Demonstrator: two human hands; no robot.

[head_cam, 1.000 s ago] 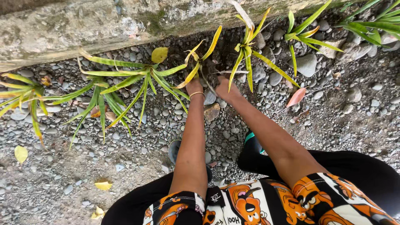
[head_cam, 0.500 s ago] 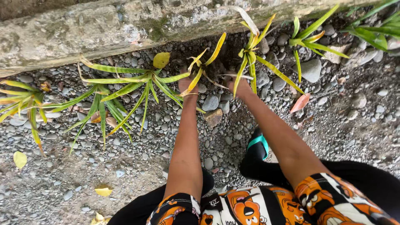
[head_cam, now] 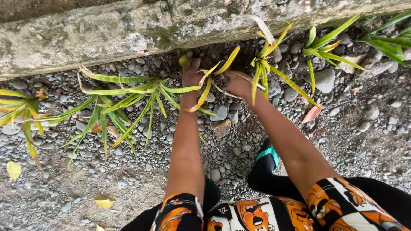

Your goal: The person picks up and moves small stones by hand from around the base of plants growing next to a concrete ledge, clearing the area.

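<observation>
View from above of a person bent over a gravel bed (head_cam: 239, 149) at the foot of a mossy stone wall (head_cam: 107, 34). Both bare arms reach forward to a small plant (head_cam: 214, 79) with yellow and green strap leaves, rooted in the pebbles just beside the wall's base. The left hand (head_cam: 190, 72) is curled about the plant's left side, fingers closed among the leaves near a yellow leaf tip. The right hand (head_cam: 237, 83) rests against the plant's right side; its fingers are hidden by the leaves, so its hold cannot be told. To the left spreads a larger green plant (head_cam: 128, 96), its leaves lying flat over the pebbles and reaching the left wrist. To the right stands a yellow-green plant (head_cam: 267, 64), touching the right hand, and beyond it another plant (head_cam: 325, 49). A brown stone (head_cam: 221, 127) lies between the forearms. A fallen reddish leaf (head_cam: 311, 114) lies right of the right arm.
</observation>
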